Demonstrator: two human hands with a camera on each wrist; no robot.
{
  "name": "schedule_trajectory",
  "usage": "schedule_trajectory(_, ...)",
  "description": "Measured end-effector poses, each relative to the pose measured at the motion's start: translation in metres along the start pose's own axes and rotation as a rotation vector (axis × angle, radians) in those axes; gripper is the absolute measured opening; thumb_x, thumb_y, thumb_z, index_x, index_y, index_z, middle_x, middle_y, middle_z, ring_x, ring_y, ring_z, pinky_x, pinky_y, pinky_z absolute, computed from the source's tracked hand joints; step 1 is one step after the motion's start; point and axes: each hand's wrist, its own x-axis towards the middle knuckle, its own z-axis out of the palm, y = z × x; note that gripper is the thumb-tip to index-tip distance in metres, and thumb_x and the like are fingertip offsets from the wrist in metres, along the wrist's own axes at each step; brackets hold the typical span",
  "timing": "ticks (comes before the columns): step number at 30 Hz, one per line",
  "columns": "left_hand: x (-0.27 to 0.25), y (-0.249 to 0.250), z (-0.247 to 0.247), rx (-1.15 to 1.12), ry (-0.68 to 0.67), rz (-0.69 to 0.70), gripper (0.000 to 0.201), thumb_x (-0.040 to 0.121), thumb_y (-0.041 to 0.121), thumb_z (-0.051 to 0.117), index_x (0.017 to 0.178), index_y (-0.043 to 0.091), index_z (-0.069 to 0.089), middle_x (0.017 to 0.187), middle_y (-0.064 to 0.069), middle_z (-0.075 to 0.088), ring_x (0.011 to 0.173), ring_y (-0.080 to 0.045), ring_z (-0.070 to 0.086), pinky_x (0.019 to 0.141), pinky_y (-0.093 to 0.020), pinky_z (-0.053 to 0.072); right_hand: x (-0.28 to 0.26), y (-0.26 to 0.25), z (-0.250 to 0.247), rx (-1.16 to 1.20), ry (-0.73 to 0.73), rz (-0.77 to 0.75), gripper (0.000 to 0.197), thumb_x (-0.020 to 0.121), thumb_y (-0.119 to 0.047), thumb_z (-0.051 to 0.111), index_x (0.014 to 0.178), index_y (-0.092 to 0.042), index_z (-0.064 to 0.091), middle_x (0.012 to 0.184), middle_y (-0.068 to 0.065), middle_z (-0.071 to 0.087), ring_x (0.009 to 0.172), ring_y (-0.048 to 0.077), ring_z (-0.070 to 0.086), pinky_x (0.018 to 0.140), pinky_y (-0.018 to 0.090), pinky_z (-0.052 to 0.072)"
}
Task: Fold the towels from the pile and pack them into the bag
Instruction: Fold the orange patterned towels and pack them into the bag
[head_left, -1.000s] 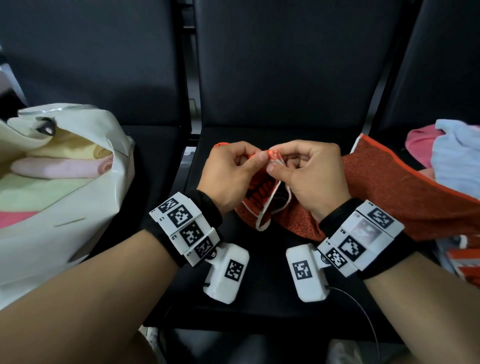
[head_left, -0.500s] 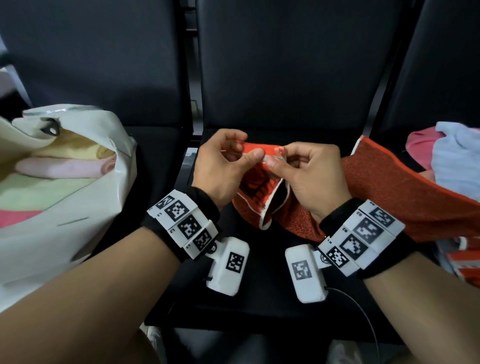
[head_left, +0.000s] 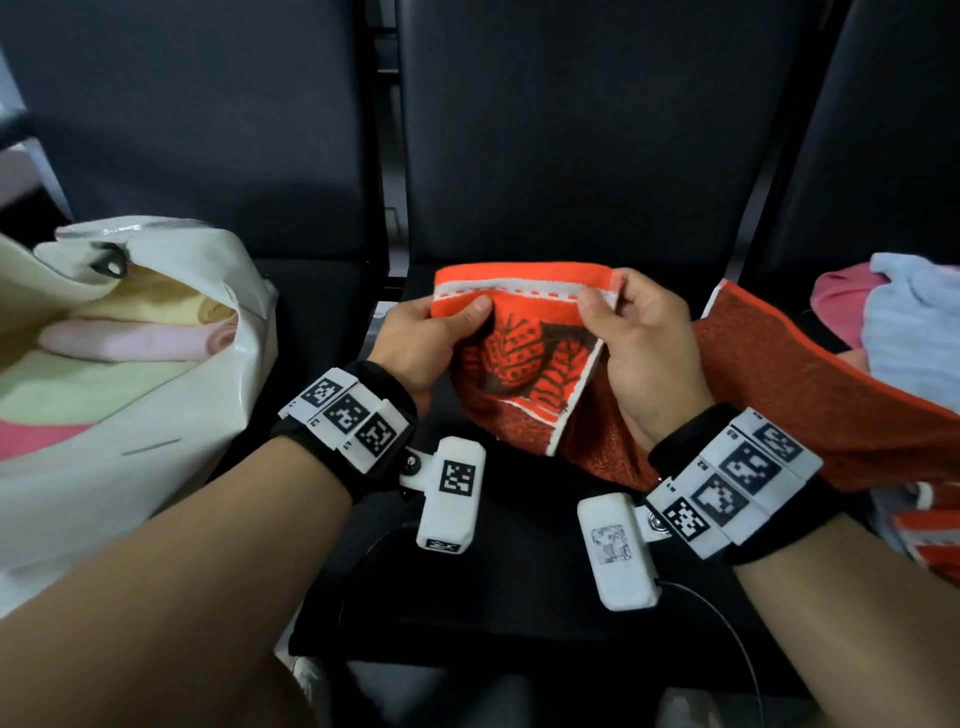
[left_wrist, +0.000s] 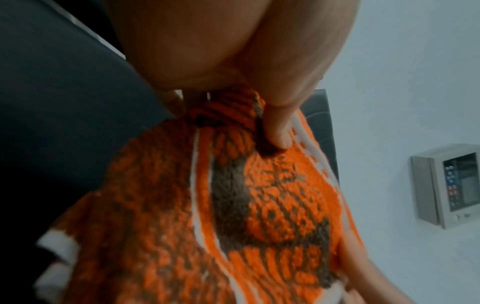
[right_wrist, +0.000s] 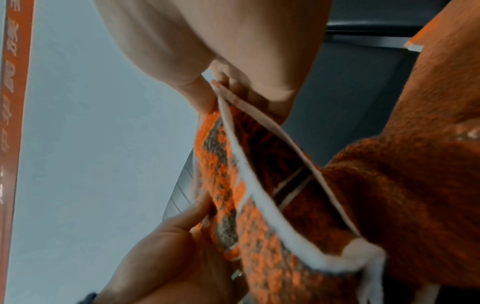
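On the row of black seats (head_left: 545, 597), the white bag (head_left: 156, 415) is sitting open to the left with pastel folded towels (head_left: 119, 340) already lying inside, and a small pile (head_left: 909, 312) of pink and pale blue cloth is waiting at the far right. Between them, the orange patterned towel (head_left: 524, 353) is hanging over the middle seat, its long tail trailing off to the right toward the pile.

The left hand (head_left: 421, 348) is pinching the top hem with its thumb on the front, and the right hand (head_left: 644, 353) is pinching the same hem at the corner (both grips are closed on cloth, neither hand is free). The stretch of hem between them is being held fairly taut and level.

To fold well, I judge the hands should be working out to the true corners and keeping that edge straight before doubling it over.

The left wrist view is showing the thumb (left_wrist: 280, 131) pressing into the weave, a detail the head view is blurring. The right wrist view is showing two white edges (right_wrist: 259, 185) running side by side, possibly layers already doubled, though the angle is making this hard to confirm.
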Motion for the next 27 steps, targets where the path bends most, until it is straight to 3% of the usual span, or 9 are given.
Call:
schedule_trajectory(3,-0.002,0.007,0.001,-0.063,-0.008,0.103,0.007,0.089,0.011,0.075,0.096,0.009,0.075,0.089,-0.005,0.077,0.081,-0.014,0.072,0.077,-0.027,0.057,0.006,-0.001,-0.006,0.008,0.123,-0.014,0.010,0.099,-0.012,0.060,0.096,-0.015,0.069,0.091,0.003,0.077,0.090,0.019,0.074,0.081,0.032,0.057)
schedule_trajectory(5,-0.005,0.014,0.003,-0.102,-0.007,0.173,0.013,0.085,0.016,0.076,0.096,0.012,0.076,0.095,-0.007,0.077,0.089,-0.017,0.072,0.084,-0.031,0.057,0.008,-0.003,-0.008,0.006,0.153,-0.026,0.009,0.100,-0.011,0.061,0.096,-0.014,0.069,0.089,0.001,0.077,0.089,0.016,0.074,0.080,0.028,0.057)
schedule_trajectory(9,-0.015,0.022,0.008,-0.096,0.043,0.286,0.009,0.097,0.007,0.065,0.093,0.012,0.072,0.081,0.001,0.076,0.078,-0.011,0.072,0.073,-0.025,0.056,0.006,-0.002,-0.005,0.002,0.133,0.003,0.011,0.099,-0.016,0.063,0.093,-0.012,0.071,0.089,0.003,0.078,0.089,0.018,0.075,0.080,0.029,0.058)
schedule_trajectory(12,-0.018,0.024,0.008,-0.062,0.098,0.341,0.011,0.098,0.008,0.063,0.092,0.013,0.070,0.078,0.003,0.074,0.076,-0.010,0.071,0.072,-0.025,0.056,0.001,-0.003,-0.002,0.058,0.011,0.073,0.016,0.095,-0.023,0.069,0.098,-0.008,0.074,0.095,0.008,0.078,0.092,0.022,0.075,0.085,0.036,0.059)
schedule_trajectory(18,-0.017,0.025,0.005,-0.089,0.141,0.341,0.010,0.099,0.012,0.063,0.092,0.013,0.071,0.086,-0.004,0.074,0.084,-0.017,0.071,0.078,-0.032,0.058,-0.006,0.002,-0.002,-0.079,-0.212,0.284,0.013,0.089,-0.014,0.073,0.098,-0.004,0.075,0.095,0.009,0.078,0.091,0.022,0.076,0.089,0.039,0.058)
schedule_trajectory(20,-0.015,0.025,0.003,-0.105,0.153,0.315,0.011,0.099,0.013,0.064,0.091,0.011,0.072,0.087,-0.007,0.075,0.086,-0.021,0.072,0.082,-0.037,0.059,-0.005,0.004,0.000,-0.090,-0.172,0.269,0.005,0.092,-0.007,0.069,0.092,-0.007,0.075,0.092,0.008,0.078,0.089,0.023,0.075,0.091,0.042,0.059)
schedule_trajectory(23,-0.013,0.027,0.000,-0.120,0.152,0.286,0.013,0.098,0.015,0.066,0.092,0.007,0.074,0.093,-0.013,0.077,0.091,-0.028,0.073,0.090,-0.045,0.060,-0.001,0.002,0.000,-0.026,-0.099,0.201,0.013,0.098,-0.007,0.061,0.095,-0.009,0.073,0.091,0.007,0.078,0.087,0.022,0.076,0.082,0.036,0.060)
schedule_trajectory(25,-0.011,0.028,-0.004,-0.108,0.165,0.295,0.016,0.098,0.019,0.068,0.091,0.007,0.075,0.092,-0.014,0.078,0.090,-0.028,0.074,0.088,-0.045,0.060,0.001,-0.001,-0.002,-0.009,-0.076,0.150,0.015,0.100,-0.008,0.059,0.094,-0.009,0.073,0.089,0.007,0.078,0.084,0.021,0.075,0.079,0.034,0.060)
schedule_trajectory(27,-0.010,0.030,-0.007,-0.080,0.198,0.298,0.021,0.097,0.024,0.069,0.086,0.008,0.074,0.084,-0.008,0.078,0.081,-0.022,0.075,0.078,-0.038,0.061,0.004,-0.002,-0.005,-0.030,-0.054,0.108,0.017,0.100,-0.009,0.059,0.090,-0.011,0.073,0.087,0.007,0.078,0.083,0.022,0.075,0.081,0.036,0.060)
